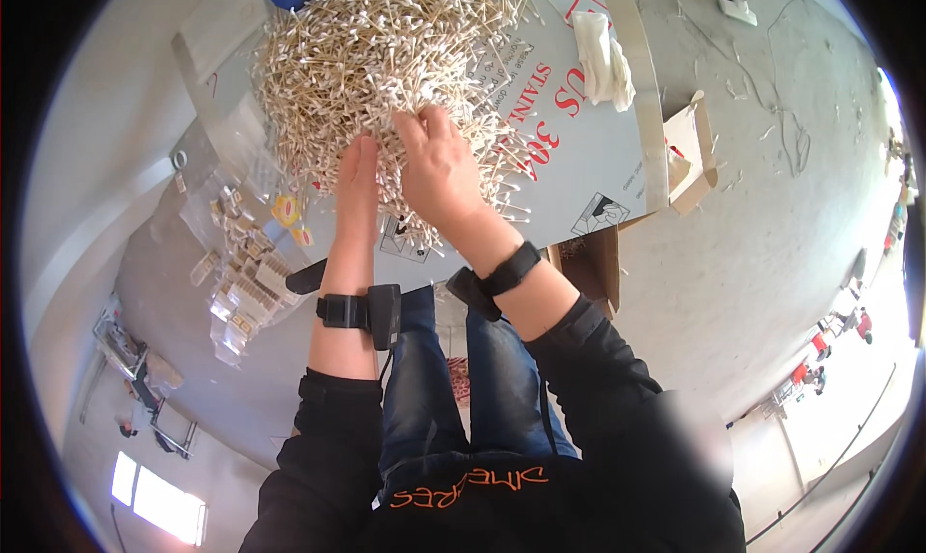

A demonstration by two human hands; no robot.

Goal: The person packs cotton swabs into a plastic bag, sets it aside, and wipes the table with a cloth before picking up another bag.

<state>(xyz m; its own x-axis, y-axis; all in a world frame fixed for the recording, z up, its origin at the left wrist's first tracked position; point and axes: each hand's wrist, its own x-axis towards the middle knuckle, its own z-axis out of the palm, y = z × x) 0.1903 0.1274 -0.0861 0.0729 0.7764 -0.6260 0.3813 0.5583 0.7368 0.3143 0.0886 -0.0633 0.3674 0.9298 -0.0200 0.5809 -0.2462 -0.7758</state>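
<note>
Running out of view above, heaped, slender, round-tipped cotton swabs (pixel 367 52) lie on the smooth grey table (pixel 603 158). Left hand (pixel 358 177): fingers straight; right hand (pixel 442 172): fingers curled, tips obscured. Grip: cannot tell.

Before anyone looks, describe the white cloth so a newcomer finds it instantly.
Start at the grey table heaped with cotton swabs. Right of these, near the table's right edge, lies the white cloth. Unlike the thin swabs, it looks soft and bunched.
</note>
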